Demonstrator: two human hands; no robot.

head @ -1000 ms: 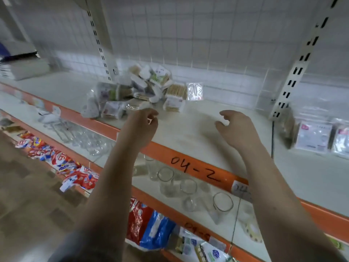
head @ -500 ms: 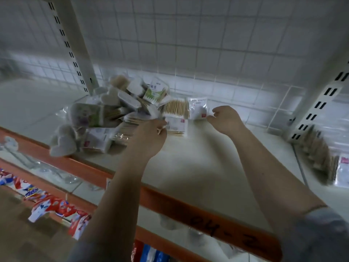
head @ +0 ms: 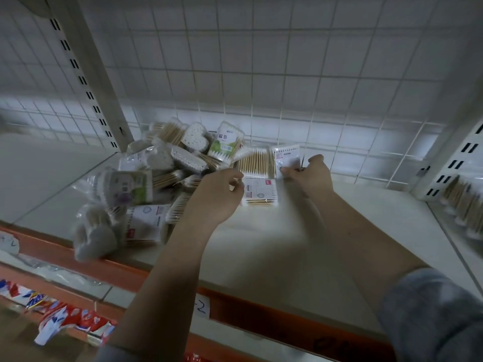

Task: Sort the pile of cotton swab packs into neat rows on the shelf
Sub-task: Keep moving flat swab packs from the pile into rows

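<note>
Swab packs [head: 162, 178] sit heaped at the shelf's [head: 287, 244] back-left. Your right hand [head: 311, 176] pinches the rear pack [head: 286, 159]; left hand [head: 217, 197] hovers curled, empty I think. Keep it square.

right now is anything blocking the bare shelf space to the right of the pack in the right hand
Nothing visible. The right hand pinches the flat white pack at the pile's right edge, and the shelf beside it lies bare as far as the upright post.
</note>
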